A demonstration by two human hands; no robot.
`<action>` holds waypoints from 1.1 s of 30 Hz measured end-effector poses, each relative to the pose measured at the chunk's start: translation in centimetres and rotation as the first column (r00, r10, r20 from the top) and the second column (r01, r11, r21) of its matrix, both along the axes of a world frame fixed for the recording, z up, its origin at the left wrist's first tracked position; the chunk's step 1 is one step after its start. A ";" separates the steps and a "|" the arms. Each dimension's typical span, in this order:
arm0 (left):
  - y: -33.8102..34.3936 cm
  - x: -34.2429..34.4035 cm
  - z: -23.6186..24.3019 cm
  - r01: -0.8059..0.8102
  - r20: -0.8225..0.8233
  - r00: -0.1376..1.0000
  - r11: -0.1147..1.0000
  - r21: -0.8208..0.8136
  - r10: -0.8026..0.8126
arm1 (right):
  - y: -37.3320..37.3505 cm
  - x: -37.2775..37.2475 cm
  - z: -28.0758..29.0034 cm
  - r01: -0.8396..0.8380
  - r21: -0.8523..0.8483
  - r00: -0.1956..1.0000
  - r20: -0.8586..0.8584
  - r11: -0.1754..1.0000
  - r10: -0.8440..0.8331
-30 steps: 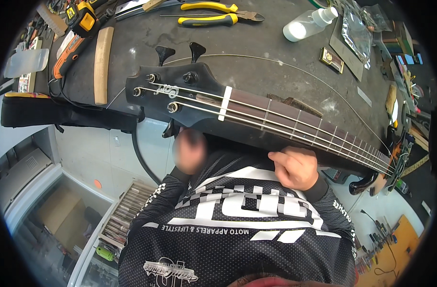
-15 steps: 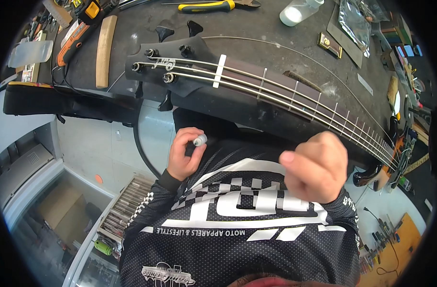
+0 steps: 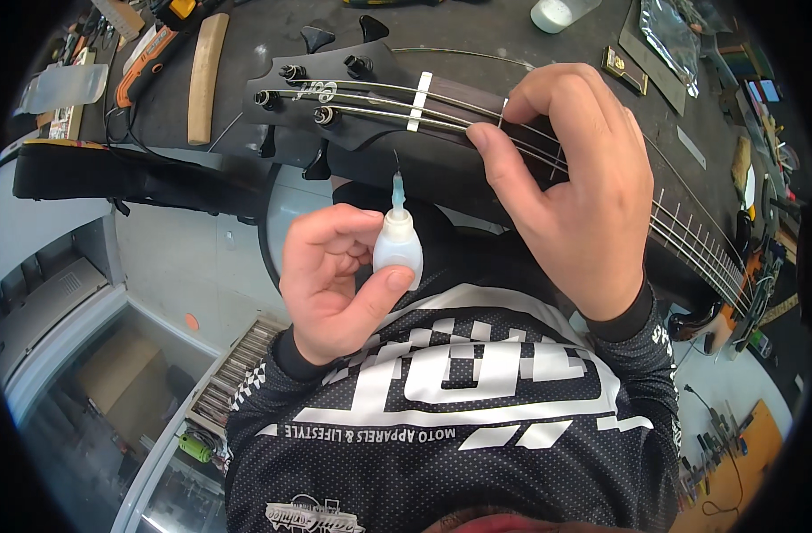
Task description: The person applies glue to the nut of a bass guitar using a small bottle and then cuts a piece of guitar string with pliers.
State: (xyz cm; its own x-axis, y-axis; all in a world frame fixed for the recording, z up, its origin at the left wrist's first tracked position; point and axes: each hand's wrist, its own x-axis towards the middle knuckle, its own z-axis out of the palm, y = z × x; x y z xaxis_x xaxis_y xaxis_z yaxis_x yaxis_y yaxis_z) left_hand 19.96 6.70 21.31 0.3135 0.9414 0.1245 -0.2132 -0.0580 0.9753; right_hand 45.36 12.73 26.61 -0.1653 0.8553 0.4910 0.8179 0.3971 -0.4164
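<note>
My left hand [image 3: 335, 280] is closed around a small white squeeze bottle [image 3: 398, 250], held upright between thumb and fingers in front of my chest. Its pale blue nozzle [image 3: 398, 191] ends in a thin dark needle pointing toward the guitar neck. Across the bench edge lies a black bass guitar [image 3: 397, 151] with its headstock [image 3: 335, 67] to the left. My right hand [image 3: 583, 178] reaches over the neck just right of the white nut [image 3: 419, 102]. Thumb and index fingertips grip at the bass strings [image 3: 459, 123], the palm hiding part of the fretboard.
Left on the dark bench are a curved wooden block [image 3: 208, 80] and an orange-black corded tool [image 3: 145, 67]. A translucent container [image 3: 555, 14] stands at the far side. To the right lie a small dark packet [image 3: 625, 69] and a metal strip [image 3: 691, 147].
My right hand has gone from a curled fist near my chest to the strings beside the nut. The left hand has turned the bottle upright, showing its needle.
</note>
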 end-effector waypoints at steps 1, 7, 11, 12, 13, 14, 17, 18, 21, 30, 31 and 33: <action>0.0 0.1 0.3 0.000 0.027 1.000 1.000 -0.030 0.001 | 0.1 -0.1 -0.2 -0.005 0.019 1.000 -0.007 1.000 0.005; 0.6 0.9 1.4 0.006 0.121 0.993 0.992 -0.130 0.010 | 0.6 -0.2 -0.2 -0.025 0.029 1.000 0.003 0.999 0.024; 0.7 1.2 1.8 0.027 0.127 0.992 0.988 -0.151 -0.007 | 0.9 0.0 -0.4 -0.035 0.049 0.999 0.001 0.998 0.035; 0.8 1.3 1.9 0.026 0.124 0.992 0.988 -0.154 -0.006 | 0.9 0.0 -0.5 -0.037 0.049 0.999 0.002 0.998 0.037; 0.9 1.4 2.1 0.007 0.061 0.998 0.990 -0.143 0.002 | 1.0 0.1 -0.6 -0.039 0.041 0.999 -0.007 0.998 0.039; 0.9 1.4 2.2 -0.012 -0.002 1.000 0.991 -0.130 0.012 | 1.0 0.1 -0.6 -0.041 0.036 0.999 -0.014 0.999 0.041; 0.9 1.5 2.4 0.021 0.094 0.996 0.983 -0.184 -0.004 | 1.1 0.1 -0.6 -0.057 0.041 0.997 -0.049 0.998 0.059; 0.9 1.5 2.4 0.020 0.090 0.996 0.982 -0.186 -0.004 | 1.1 0.0 -0.6 -0.062 0.044 0.996 -0.060 0.997 0.065; 0.9 1.5 2.3 0.018 0.108 0.994 0.983 -0.184 0.002 | 1.1 0.0 -0.8 -0.064 0.039 0.995 -0.071 0.997 0.067; 0.6 1.6 3.1 -0.023 0.124 0.990 0.959 -0.283 0.061 | 1.0 -0.1 -0.6 -0.073 0.041 0.994 -0.084 0.997 0.076; 0.6 1.6 3.2 -0.032 0.121 0.990 0.956 -0.293 0.071 | 1.0 -0.2 -0.6 -0.071 0.041 0.994 -0.086 0.997 0.074; 0.5 1.6 3.3 -0.043 0.116 0.990 0.952 -0.304 0.081 | 0.9 -0.2 -0.5 -0.070 0.040 0.993 -0.090 0.997 0.073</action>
